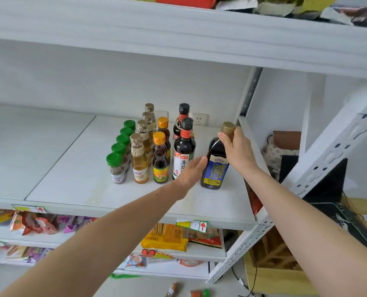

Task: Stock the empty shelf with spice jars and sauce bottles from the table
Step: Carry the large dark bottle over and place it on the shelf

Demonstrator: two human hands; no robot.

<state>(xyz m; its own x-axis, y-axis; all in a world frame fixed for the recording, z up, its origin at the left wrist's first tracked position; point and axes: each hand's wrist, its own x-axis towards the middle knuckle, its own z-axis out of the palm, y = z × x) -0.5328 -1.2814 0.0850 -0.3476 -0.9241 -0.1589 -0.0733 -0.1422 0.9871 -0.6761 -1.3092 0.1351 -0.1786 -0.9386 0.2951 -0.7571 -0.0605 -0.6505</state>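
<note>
Taking the blue-label bottle [215,166] as your landmark: far to its left, 5 green-capped spice jars [117,168] are standing in a file running back toward the wall. Nearer to it, a row of pale gold-capped bottles [139,160] is lining up, then 2 orange-capped sauce bottles [160,160], then 2 dark black-capped bottles [183,151] just beside the landmark's left flank.

Your left hand [192,170] is lying against the landmark's left side, fingers straight and pressing rather than wrapping. Your right hand [238,150] is clasping its neck just under the gold cap [228,127], fingers curled round it. The bottle itself is standing upright on the shelf [75,181], starting a new column.

To do this well, you are best steering from the neck while the flat left palm is guiding the base, so the bottle is sliding, not tipping. Keep it parallel to the black-capped row, label facing out.

To the landmark's right, the shelf is ending close by at the white upright [246,97], so room there is tight. Behind it, open board is running back to the wall. Far left of the jars, the shelf is lying bare.
</note>
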